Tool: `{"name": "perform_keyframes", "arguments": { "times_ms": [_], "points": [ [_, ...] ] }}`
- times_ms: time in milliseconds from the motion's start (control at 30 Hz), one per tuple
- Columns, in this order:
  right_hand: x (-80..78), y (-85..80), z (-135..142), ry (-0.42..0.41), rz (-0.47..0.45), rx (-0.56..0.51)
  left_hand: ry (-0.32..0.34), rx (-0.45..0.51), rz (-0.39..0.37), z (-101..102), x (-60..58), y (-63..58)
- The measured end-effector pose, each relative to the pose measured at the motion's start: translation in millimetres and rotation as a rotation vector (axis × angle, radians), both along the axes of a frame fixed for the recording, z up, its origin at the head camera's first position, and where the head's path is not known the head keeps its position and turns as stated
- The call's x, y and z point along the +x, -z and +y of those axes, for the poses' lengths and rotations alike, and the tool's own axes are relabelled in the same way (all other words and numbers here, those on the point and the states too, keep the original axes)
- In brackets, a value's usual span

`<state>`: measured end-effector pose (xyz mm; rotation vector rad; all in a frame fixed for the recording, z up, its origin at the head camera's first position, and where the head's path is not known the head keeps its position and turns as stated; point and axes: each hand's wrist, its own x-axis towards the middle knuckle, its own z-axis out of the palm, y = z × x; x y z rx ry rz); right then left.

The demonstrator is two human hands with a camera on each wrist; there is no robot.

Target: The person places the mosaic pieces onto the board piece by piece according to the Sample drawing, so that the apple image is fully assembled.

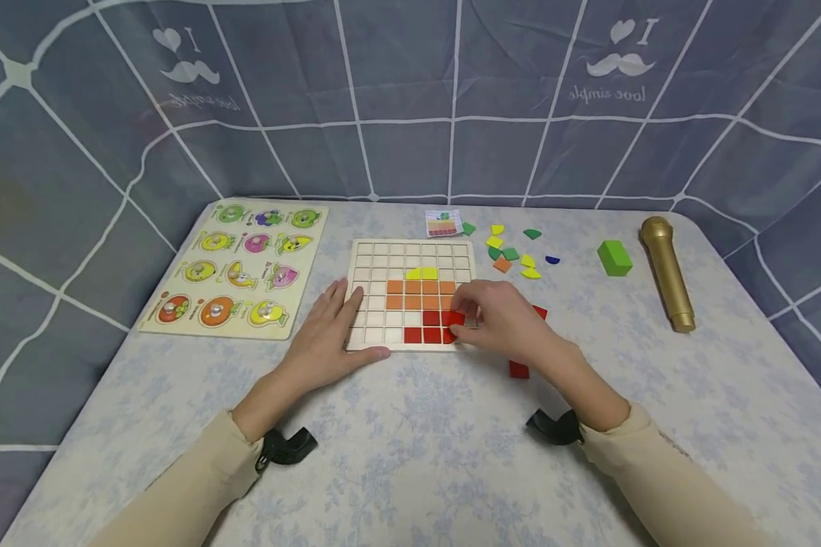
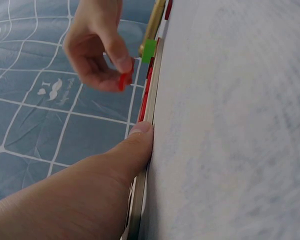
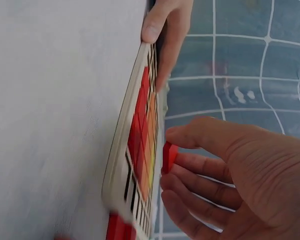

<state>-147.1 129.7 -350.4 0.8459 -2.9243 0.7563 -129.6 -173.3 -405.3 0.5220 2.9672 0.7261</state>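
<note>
My left hand rests along the left side of a pale wooden grid board, its fingers extended and thumb at the front edge. Over the board's right side, my right hand pinches a red square tile between thumb and fingertips, held just above the surface in the right wrist view. Red tiles fill part of the board's front rows. Behind them lie rows of orange tiles, with two yellow pieces beyond. My right hand hides some cells near the board's right edge.
Loose red tiles lie right of the board. Behind are scattered green, yellow, orange and blue pieces and a picture card. A fruit puzzle board lies left; a green block and gold microphone-shaped object are right.
</note>
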Motion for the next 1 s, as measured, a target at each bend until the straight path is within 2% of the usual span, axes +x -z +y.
{"name": "perform_keyframes", "arguments": {
  "times_ms": [233,367,533,1000],
  "points": [
    [-13.7,3.6,-39,-0.058,-0.013,-0.019,-0.006,-0.002,-0.005,-3,1.0,-1.4],
    [-17.8,7.9,-51,-0.069,-0.015,-0.018,-0.002,-0.006,0.002,-3,0.2,-2.6],
    [-18.6,13.9,-53,-0.058,-0.023,-0.029,0.002,-0.005,0.009,-1,-1.7,-2.1],
    [-15.3,23.6,-51,-0.104,-0.003,-0.122,0.005,-0.002,-0.001,0,-0.6,-1.1]
  ]
}}
